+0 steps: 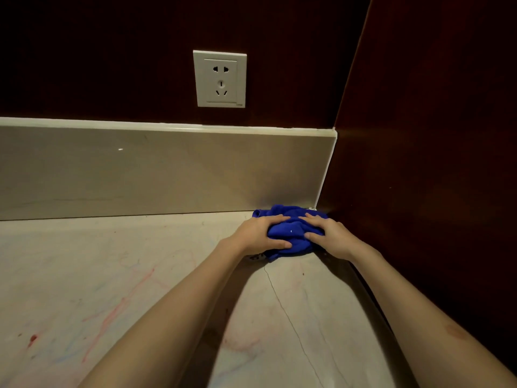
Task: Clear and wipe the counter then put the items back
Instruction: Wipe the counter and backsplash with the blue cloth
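Cloth (288,233) lying on counter (112,275), in back right corner, against backsplash (140,169) and side panel (433,163). Left hand (257,233) and right hand (330,236) resting on it. Socket (220,78) sitting above backsplash.

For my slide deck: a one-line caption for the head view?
Both hands press a blue cloth into the counter's back right corner, below a wall socket.

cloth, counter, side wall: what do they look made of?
Cloth: soft blue fabric, likely microfibre; it bunches in folds under both hands. Counter: pale stone or a stone-look slab, smooth, faintly veined, with a thin crack. Side wall: dark red-brown panel, perhaps wood or laminate; too dim to tell.
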`<state>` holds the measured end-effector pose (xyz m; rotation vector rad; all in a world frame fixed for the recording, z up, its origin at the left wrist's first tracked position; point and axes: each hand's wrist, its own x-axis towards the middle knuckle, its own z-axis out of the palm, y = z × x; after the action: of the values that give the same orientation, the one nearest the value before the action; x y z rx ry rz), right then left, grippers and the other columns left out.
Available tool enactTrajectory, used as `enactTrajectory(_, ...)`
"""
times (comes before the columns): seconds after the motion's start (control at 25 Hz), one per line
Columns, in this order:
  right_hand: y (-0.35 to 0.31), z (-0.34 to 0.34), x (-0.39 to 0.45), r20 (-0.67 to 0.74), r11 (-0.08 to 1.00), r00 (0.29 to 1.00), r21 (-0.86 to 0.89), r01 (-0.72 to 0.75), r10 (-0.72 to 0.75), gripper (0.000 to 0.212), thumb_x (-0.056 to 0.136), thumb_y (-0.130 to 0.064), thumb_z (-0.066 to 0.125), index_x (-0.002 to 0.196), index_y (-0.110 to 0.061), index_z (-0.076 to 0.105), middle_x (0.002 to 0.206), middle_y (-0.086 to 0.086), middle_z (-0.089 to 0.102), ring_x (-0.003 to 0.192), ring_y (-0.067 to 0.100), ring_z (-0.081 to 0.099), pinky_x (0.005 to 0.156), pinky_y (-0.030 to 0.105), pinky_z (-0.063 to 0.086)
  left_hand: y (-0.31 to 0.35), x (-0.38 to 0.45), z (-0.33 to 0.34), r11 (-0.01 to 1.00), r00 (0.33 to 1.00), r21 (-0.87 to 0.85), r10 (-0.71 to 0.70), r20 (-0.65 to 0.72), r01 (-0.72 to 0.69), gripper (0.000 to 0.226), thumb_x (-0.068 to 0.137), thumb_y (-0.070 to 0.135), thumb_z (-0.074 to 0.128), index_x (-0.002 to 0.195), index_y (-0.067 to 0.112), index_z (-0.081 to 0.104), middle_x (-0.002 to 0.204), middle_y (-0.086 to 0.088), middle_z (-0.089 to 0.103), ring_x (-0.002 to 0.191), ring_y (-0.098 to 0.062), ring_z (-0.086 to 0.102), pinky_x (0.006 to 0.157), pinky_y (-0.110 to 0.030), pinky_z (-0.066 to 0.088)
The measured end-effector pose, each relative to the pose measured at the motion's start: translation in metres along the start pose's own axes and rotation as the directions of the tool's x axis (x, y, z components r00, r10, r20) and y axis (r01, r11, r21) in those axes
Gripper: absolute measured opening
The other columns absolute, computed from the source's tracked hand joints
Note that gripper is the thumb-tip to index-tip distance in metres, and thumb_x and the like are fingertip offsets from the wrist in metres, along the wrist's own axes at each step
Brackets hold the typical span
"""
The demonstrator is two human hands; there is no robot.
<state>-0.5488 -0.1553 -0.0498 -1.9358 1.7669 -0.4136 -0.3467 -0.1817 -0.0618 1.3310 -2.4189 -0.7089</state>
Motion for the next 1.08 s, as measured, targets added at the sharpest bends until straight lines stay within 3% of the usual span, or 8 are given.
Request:
enactTrajectory(0.28,-0.004,0.013,-0.08,0.07,0.996,0.995,0.043,0.074,-0.076,0.063,0.092,-0.035,0.058,0.148,-0.031,0.028,0.158,-0.009,0.016,0.147,0.012,0.008,0.117,0.032,0.01,0.026,-0.071,0.011,1.0,0.999,-0.011,-0.007,0.036,0.008,0.072,0.082,0.048,0.068,0.144,0.038,0.034,0.148,0.008,0.042,0.131,-0.018,0.043,0.106,-0.027,0.034)
enactTrajectory(0.52,0.0,0.025,-0.155,0.07,0.982,0.98,0.039,0.184,-0.186,0.065,0.092,-0.028,0.06,0.148,-0.031,0.026,0.158,-0.009,0.016,0.146,0.01,0.008,0.117,0.031,0.013,0.06,-0.143,0.033,0.999,0.999,0.001,-0.033,0.029,0.033,0.072,0.083,0.048,0.067,0.145,0.039,0.031,0.148,0.008,0.042,0.131,-0.019,0.043,0.108,-0.03,0.034)
enactTrajectory(0.84,0.008,0.039,-0.24,0.091,0.93,0.934,-0.097,0.354,-0.346,0.065,0.094,-0.037,0.055,0.148,-0.039,0.018,0.158,-0.013,0.011,0.146,0.006,0.006,0.119,0.031,0.014,0.092,-0.222,0.061,0.999,0.999,0.024,-0.029,0.024,0.028,0.077,0.08,0.054,0.067,0.145,0.044,0.028,0.15,0.011,0.038,0.133,-0.015,0.04,0.11,-0.029,0.033)
enactTrajectory(1.08,0.012,0.055,-0.257,0.09,0.868,0.912,-0.28,0.409,-0.4,0.066,0.097,-0.042,0.045,0.143,-0.042,-0.002,0.154,-0.018,-0.005,0.141,0.001,-0.01,0.12,0.03,0.009,0.097,-0.239,0.069,0.994,0.999,0.101,0.033,-0.009,-0.031,0.079,0.082,0.046,0.069,0.147,0.038,0.026,0.154,0.016,0.028,0.141,-0.005,0.025,0.114,-0.024,0.02)
